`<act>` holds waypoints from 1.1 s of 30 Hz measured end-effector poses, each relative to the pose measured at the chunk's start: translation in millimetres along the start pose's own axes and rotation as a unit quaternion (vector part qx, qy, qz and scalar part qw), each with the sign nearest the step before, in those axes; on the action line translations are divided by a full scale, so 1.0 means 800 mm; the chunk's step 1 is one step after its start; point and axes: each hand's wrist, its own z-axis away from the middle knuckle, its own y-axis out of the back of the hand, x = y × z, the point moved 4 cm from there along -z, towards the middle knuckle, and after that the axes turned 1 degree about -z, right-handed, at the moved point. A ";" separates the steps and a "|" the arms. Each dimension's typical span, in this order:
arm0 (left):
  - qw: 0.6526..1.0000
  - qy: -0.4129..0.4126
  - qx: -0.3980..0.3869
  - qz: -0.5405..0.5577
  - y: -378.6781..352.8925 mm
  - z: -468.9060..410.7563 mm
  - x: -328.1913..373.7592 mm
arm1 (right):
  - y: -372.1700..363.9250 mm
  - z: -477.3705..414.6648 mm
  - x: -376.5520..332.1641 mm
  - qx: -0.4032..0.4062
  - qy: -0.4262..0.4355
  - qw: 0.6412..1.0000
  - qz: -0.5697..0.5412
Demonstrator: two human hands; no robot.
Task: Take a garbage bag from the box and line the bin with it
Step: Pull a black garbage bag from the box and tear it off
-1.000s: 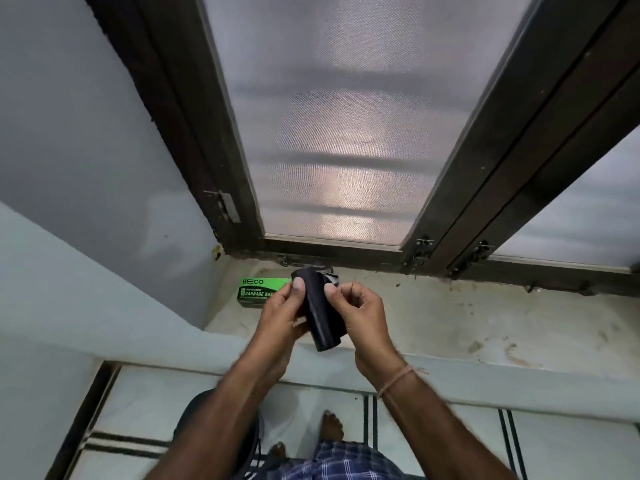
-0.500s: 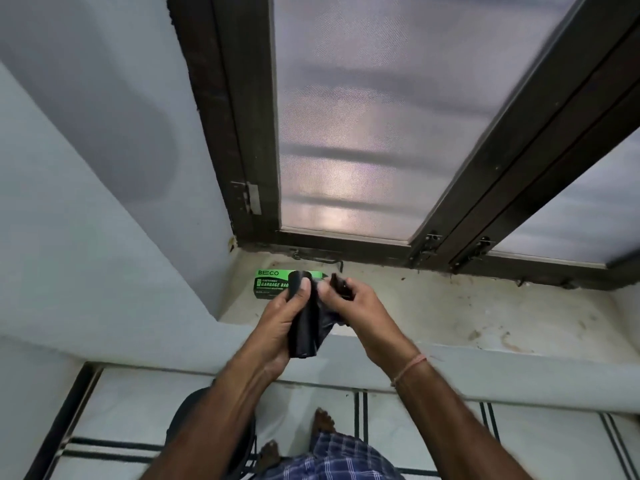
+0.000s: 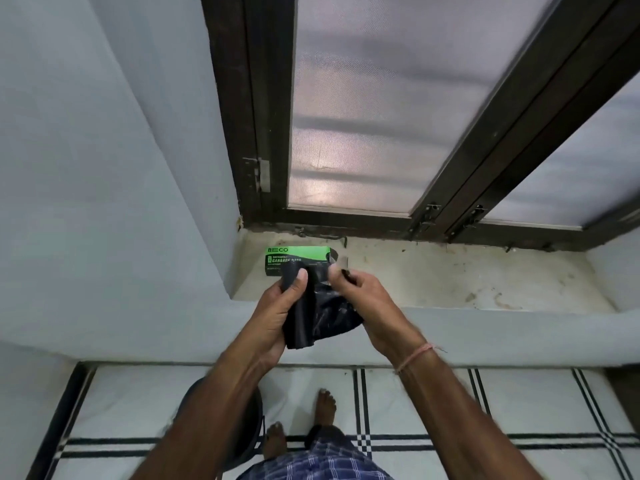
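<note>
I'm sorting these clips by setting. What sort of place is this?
Probably a room in a home, by a window. A stained stone sill runs under a dark-framed frosted window, the striped tile floor is walked barefoot, and a dark bin stands below.

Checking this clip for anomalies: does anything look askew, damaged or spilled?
Nothing serious. The green box lies on a stained sill, right end flap open. Both hands, left hand and right hand, hold the black bag.
</note>
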 end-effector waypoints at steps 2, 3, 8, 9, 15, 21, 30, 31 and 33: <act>1.000 0.002 -0.006 -0.002 0.003 0.006 -0.003 | -0.004 0.004 0.007 0.036 0.013 0.999 0.016; 1.000 0.005 -0.008 0.002 0.004 0.007 -0.004 | -0.003 0.003 0.013 0.062 0.010 0.998 0.000; 1.000 0.012 0.000 -0.008 0.010 0.014 0.003 | 0.002 -0.002 0.019 0.132 -0.001 0.991 -0.036; 1.000 0.014 0.002 -0.010 0.011 0.015 0.005 | 0.000 -0.002 0.016 0.133 -0.005 0.990 -0.036; 1.000 0.017 -0.009 -0.006 0.009 0.016 0.007 | -0.019 0.018 -0.006 0.023 0.022 0.999 -0.010; 1.000 0.031 -0.004 0.005 0.012 0.018 0.002 | -0.003 0.013 0.003 0.114 -0.003 0.993 -0.001; 0.999 0.024 -0.025 -0.004 0.011 0.027 -0.002 | -0.013 0.024 0.001 0.043 0.017 0.999 -0.008; 0.999 0.025 -0.023 -0.001 0.012 0.027 -0.002 | -0.011 0.022 0.005 0.057 0.016 0.998 -0.011; 0.999 0.029 -0.019 0.009 0.013 0.029 -0.001 | -0.007 0.022 0.011 0.081 0.011 0.996 -0.019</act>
